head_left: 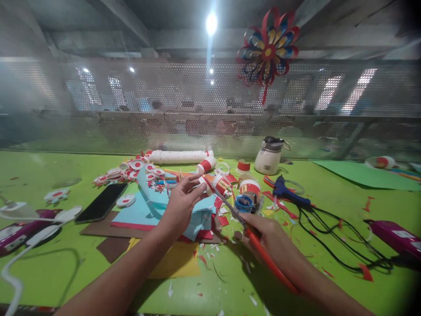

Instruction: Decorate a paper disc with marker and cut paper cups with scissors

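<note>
Over the middle of the table, my left hand [182,202] pinches a small red-and-white paper cup piece [207,184] between thumb and fingers. My right hand [270,235] grips scissors [235,211] with orange-red handles. Their blades point up and left, reaching close to the cup piece; whether they touch it I cannot tell. Behind the blades lie cut red-and-white paper cups [250,187] and a roll of blue tape [244,202]. Beneath my left hand are light blue paper sheets [138,218]. Red and white scraps [223,220] are scattered around.
At left are a black phone [101,202], a white cable [19,259] and a pile of red-and-white discs [131,170]. A blue glue gun [291,193] with black cord lies right. A white jug [269,156] and a white tube [180,156] stand along the mesh screen [138,131].
</note>
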Demonstrator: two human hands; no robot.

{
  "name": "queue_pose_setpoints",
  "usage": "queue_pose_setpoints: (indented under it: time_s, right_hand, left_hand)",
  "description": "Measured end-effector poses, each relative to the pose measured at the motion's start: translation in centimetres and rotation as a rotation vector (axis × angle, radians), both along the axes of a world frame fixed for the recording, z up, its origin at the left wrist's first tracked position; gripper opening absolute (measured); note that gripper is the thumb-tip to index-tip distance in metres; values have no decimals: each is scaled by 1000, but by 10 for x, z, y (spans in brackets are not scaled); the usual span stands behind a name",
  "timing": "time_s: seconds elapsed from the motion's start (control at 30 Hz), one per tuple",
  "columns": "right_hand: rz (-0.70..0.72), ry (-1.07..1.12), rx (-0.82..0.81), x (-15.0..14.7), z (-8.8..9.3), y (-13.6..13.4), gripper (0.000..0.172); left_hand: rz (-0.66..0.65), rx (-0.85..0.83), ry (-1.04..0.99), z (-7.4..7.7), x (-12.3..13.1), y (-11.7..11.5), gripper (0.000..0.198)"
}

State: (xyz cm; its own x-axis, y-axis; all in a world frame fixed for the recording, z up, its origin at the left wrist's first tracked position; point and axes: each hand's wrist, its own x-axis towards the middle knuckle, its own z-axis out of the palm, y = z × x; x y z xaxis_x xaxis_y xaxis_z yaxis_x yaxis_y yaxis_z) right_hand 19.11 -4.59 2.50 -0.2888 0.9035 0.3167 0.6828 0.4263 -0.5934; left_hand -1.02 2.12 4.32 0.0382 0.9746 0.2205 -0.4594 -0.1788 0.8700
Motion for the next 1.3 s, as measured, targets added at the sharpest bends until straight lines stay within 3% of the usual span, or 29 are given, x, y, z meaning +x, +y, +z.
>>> queue_pose_setpoints:
  time_s: [0.47, 0.7, 1.1, 1.3]
  right_hand:
    - [-23, -4, 8, -1, -1, -3, 25]
    - [-44, -35, 5, -1, -2, 0, 26]
    - [-18, -5, -22, -1, 3, -2, 21]
    - [12, 3, -21, 3, 1, -1, 29]
  left_hand:
    - [17, -3, 3, 1, 3, -4, 38]
    - [-74, -18, -94, -2, -1, 3, 30]
    - [-26, -51, -92, -5, 0, 3, 35]
    - [-45, -55, -87, -4, -1, 3, 35]
